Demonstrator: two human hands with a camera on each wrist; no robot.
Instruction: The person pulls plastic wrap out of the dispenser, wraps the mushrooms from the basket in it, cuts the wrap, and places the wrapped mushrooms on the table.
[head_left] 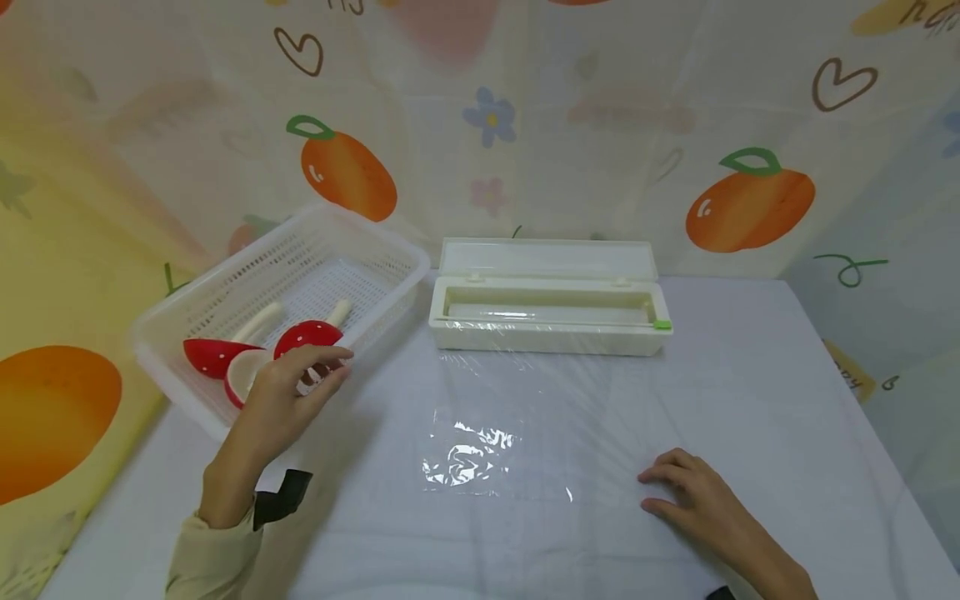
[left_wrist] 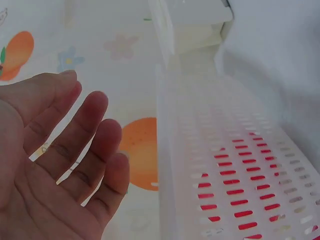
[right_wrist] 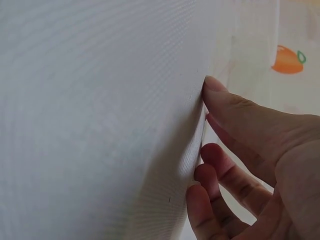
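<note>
My left hand [head_left: 288, 400] hovers over the near right rim of a white perforated basket [head_left: 390, 321], fingers loosely bent and apart, nothing between them. Inside lie red, white-dotted mushroom-shaped pieces [head_left: 217, 357] with pale stems; the hand partly covers them in the head view. In the left wrist view their red shows through the basket's slots. My right hand [head_left: 705, 504] rests fingertips on the white cloth, thumb apart from the relaxed fingers. Left of it, clear cling film [head_left: 472, 454] spreads over the table from an open white dispenser box [head_left: 551, 340].
The dispenser's lid [head_left: 547, 258] stands raised at the back, and a green slider [head_left: 662, 325] sits on its front right edge. Behind the table hangs a fruit-printed curtain [head_left: 555, 167]. The white tablecloth [head_left: 765, 375] continues right of the box.
</note>
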